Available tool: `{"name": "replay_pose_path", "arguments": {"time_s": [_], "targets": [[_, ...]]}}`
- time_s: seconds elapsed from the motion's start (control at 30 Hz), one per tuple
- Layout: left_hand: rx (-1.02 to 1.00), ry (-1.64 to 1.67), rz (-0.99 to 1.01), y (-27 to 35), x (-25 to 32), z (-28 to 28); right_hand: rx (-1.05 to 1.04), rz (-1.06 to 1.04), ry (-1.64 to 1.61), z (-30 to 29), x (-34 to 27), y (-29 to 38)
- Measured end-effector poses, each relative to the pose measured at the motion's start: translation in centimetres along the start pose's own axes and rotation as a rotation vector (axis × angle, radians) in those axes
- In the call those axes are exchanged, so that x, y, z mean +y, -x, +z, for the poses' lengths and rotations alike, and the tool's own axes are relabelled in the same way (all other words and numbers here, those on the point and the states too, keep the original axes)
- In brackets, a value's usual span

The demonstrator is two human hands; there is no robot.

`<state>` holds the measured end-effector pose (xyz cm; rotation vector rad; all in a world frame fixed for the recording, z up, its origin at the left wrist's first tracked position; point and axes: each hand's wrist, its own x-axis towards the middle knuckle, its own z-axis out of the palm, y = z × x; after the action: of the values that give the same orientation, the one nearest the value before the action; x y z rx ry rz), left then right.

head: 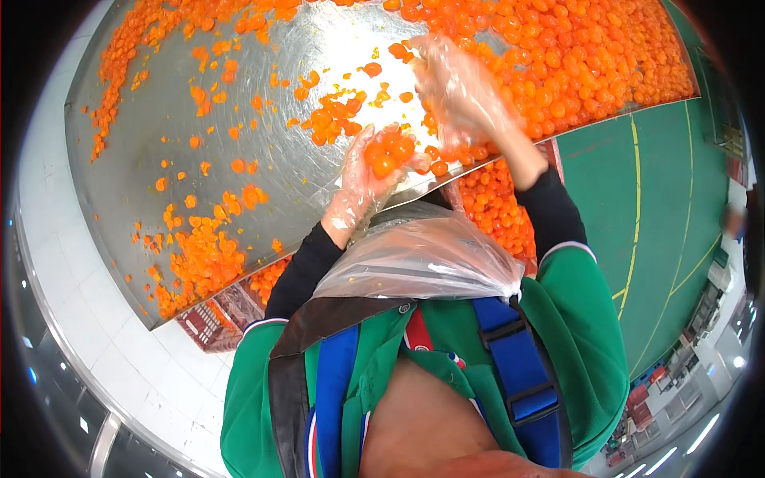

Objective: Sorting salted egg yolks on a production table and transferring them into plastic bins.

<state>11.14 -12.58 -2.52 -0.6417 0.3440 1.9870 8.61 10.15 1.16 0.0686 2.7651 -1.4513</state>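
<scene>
My left hand [361, 173], in a clear plastic glove, is cupped palm up at the near edge of a steel table [287, 197]. In its palm rest several glossy orange egg yolks [388, 152]. My right hand [457, 89], gloved too and blurred, is over the table just beyond and to the right of the left one. Its fingers bend down beside a few loose yolks [399, 51]; whether they hold any cannot be made out. A small cluster of yolks [327, 121] lies beyond my left hand.
A large heap of yolks [556, 66] covers the table's right side. Flattened, broken-looking yolks [203, 257] gather at the near left. Below the edge, a red crate [209, 322] stands at left, and more yolks [496, 203] sit at right. Green floor [597, 179] lies beyond.
</scene>
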Motion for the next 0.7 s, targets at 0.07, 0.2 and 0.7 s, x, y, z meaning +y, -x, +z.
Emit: {"name": "replay_pose_path", "arguments": {"time_s": [0.07, 0.2, 0.7], "targets": [[-0.002, 0.018, 0.01, -0.3, 0.1, -0.2, 0.048, -0.05, 0.465, -0.5, 0.7, -1.2], [-0.07, -0.264, 0.026, -0.6, 1.6, -0.2, -0.103, 0.136, 0.284, 0.8, 0.4, -1.4], [0.281, -0.235, 0.24, 3.2, 1.4, -1.5, -0.287, 0.16, -0.745, 3.4, -5.4, 5.4]]}}
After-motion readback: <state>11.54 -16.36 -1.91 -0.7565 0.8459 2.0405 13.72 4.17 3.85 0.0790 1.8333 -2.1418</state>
